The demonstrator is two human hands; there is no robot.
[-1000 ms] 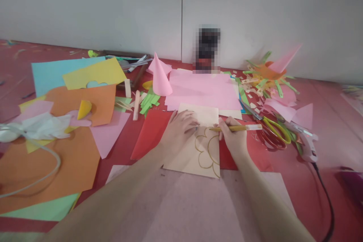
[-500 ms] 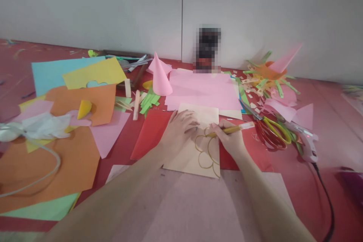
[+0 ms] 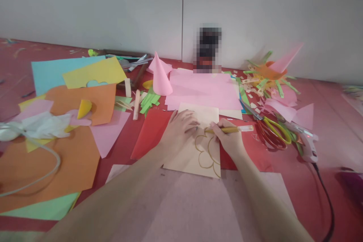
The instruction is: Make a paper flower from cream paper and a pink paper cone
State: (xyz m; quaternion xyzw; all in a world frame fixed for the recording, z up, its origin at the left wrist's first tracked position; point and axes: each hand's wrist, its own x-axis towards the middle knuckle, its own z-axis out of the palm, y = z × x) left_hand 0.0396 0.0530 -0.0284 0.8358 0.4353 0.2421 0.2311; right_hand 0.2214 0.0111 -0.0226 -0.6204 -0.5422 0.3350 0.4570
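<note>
A cream sheet of paper (image 3: 181,162) lies in front of me, partly over red paper (image 3: 150,130). Gold-brown curved outlines like petals are drawn on its right half. My left hand (image 3: 181,126) rests flat on the upper left of the sheet, fingers spread a little and holding nothing. Gripped in my right hand (image 3: 228,136) is a gold pen (image 3: 231,129) with a clear end. Its tip is at the top of the outline, close to my left fingertips.
A pink paper cone (image 3: 160,77) and pink sheets (image 3: 201,90) stand beyond the cream paper. Scissors (image 3: 273,132) and a glue gun (image 3: 309,143) with a black cord lie at right. Orange paper (image 3: 53,166) and a white cable (image 3: 58,159) are at left.
My right hand has shifted the pen tip slightly along the top of the outline, and the pen leans flatter. My left hand stays put on the paper.
</note>
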